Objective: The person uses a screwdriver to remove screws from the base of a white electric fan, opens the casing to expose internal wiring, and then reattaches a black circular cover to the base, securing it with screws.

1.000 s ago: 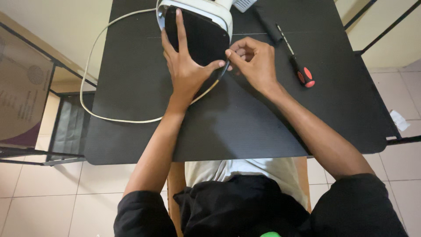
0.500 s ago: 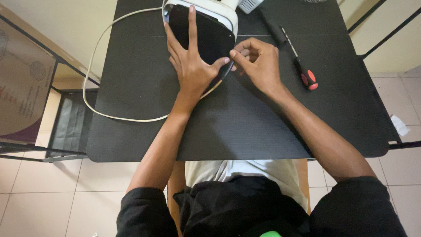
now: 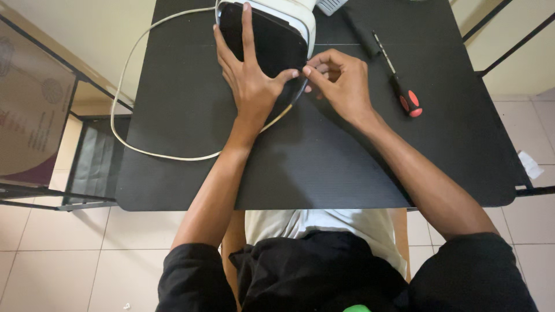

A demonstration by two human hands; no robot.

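Note:
A white appliance with a black underside panel [image 3: 272, 40] lies at the far edge of a black table [image 3: 324, 162]. My left hand [image 3: 250, 81] rests flat on the black panel, fingers spread, thumb at the panel's near right corner. My right hand [image 3: 341, 81] is curled beside that same corner, thumb and forefinger pinched together at the panel's edge; whether they hold something small I cannot tell. A white cord [image 3: 144, 138] loops from the appliance across the left of the table and runs under my left wrist.
A screwdriver with a black and red handle [image 3: 404, 98] lies on the table right of my right hand. A dark metal shelf frame [image 3: 87, 167] stands left of the table. A scrap of white paper [image 3: 529, 164] lies on the tiled floor at right.
Both hands stay on the appliance's corner. The view has shifted slightly, so the table sits a little lower in the picture. Nothing was picked up or let go.

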